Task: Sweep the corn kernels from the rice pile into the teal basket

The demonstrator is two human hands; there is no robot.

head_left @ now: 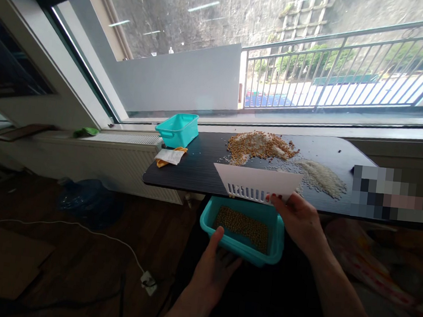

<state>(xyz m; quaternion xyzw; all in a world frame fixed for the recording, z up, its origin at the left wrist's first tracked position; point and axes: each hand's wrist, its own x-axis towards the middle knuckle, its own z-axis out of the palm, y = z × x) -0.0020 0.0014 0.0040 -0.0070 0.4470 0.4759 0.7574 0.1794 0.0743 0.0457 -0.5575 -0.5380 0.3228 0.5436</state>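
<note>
My left hand [211, 273] grips the near left side of a turquoise plastic basket [276, 254], its thumb over the rim. Round tan beans [242, 226] cover part of the basket's floor. Between the thumb and fingers of my right hand [301, 219] is a white card [258, 178] with a row of slots along its lower edge. The card is tilted at the table's front edge, just above the basket's far rim. Beyond it on the dark table [203, 170] lies a heap of brown beans mixed with white grains [252, 145]. A pile of white rice [324, 178] spreads to its right.
A second turquoise basket [178, 131] stands at the table's back left, behind a folded white and orange cloth [169, 156]. On the floor are a blue water jug [89, 201] and a power strip [148, 283] with a white cord. A radiator [125, 157] runs below the window.
</note>
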